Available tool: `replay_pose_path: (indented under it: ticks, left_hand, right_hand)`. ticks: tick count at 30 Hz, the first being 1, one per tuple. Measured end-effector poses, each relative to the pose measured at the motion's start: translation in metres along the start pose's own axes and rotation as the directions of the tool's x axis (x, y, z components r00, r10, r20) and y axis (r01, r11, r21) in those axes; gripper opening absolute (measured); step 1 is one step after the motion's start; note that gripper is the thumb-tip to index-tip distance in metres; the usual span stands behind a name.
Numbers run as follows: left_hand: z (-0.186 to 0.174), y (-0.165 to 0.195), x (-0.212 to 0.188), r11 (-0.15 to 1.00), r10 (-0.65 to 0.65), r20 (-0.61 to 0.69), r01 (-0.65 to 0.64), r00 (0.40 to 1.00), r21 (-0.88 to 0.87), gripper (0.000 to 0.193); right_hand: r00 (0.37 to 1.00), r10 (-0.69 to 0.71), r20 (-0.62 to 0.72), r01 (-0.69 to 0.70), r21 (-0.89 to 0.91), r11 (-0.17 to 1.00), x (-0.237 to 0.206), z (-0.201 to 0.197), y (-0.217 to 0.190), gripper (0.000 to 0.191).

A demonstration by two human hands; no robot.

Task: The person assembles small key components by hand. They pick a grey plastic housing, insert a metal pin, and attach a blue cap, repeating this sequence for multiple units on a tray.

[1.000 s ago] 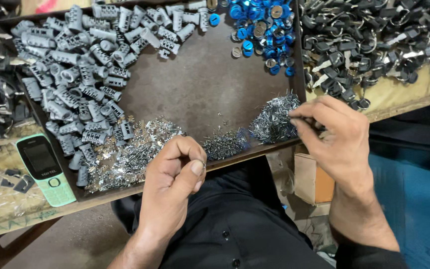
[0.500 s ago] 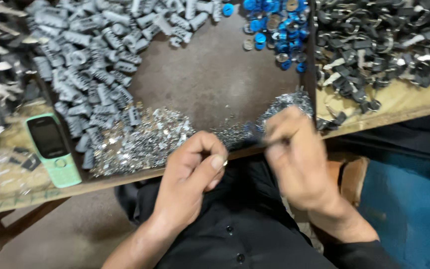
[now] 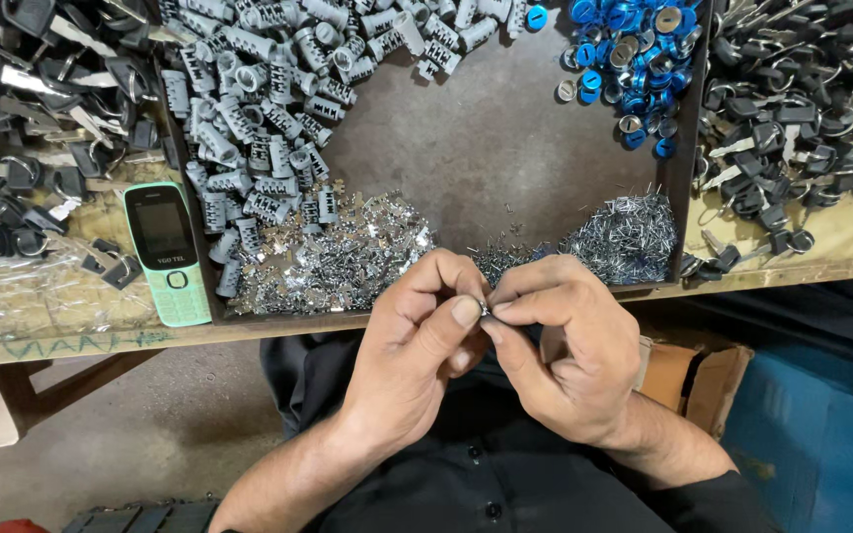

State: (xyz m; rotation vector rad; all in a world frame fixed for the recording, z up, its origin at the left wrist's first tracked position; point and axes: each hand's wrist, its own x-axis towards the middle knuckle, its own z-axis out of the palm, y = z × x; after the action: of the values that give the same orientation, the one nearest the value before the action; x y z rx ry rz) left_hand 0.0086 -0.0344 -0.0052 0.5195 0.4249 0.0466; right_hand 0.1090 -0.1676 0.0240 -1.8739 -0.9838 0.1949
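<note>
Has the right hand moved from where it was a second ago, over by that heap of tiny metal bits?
Yes. The right hand has left the small pin heap at the tray's front right and come leftward, toward the body, meeting the left hand at the tray's front edge.

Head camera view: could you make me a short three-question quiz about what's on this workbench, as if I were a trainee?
1. True or false: the left hand and the right hand meet fingertip to fingertip over the tray's front rim.
2. Which lies in the tray's far right corner: A) blue round caps, B) black-headed keys, C) the green mobile phone?
3. What do both hands pinch between them?

Key: 1 true. 2 A. 3 A tiny silver metal part, too small to identify.
</note>
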Motion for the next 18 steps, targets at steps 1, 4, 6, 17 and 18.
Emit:
replay_pose_path:
  ticks: [1, 4, 6, 17, 18]
  left_hand:
    - [-0.0008, -0.0001, -0.0001, 1.0, 0.008, 0.005, -0.008, 1.0, 0.018, 0.015]
    - [-0.0031, 0.0003, 0.0005, 0.998, 0.022, 0.024, -0.024, 0.999, 0.06, 0.015]
    - [-0.0054, 0.0018, 0.0014, 0.997, 0.026, 0.046, -0.029, 0.999, 0.072, 0.015]
    - [-0.0062, 0.0008, 0.0059, 1.0, -0.009, 0.052, 0.007, 0.999, 0.02, 0.018]
    - [-0.0063, 0.001, 0.0058, 1.0, -0.012, 0.045, 0.011, 0.999, 0.019, 0.018]
  right_hand:
    - [1.0, 0.021, 0.0, -0.021, -0.007, 1.0, 0.0, -0.0001, -0.0002, 0.023]
    - [1.0, 0.008, 0.007, -0.008, 0.013, 1.0, 0.0011, 0.0006, -0.001, 0.023]
    - [1.0, 0.008, 0.012, -0.009, 0.019, 1.0, 0.0023, 0.001, -0.0012, 0.023]
    - [0.998, 0.056, 0.032, -0.061, 0.16, 0.985, 0.003, -0.0031, 0.0015, 0.019]
    - [0.997, 0.067, 0.034, -0.072, 0.164, 0.984, 0.0027, -0.0032, 0.0016, 0.019]
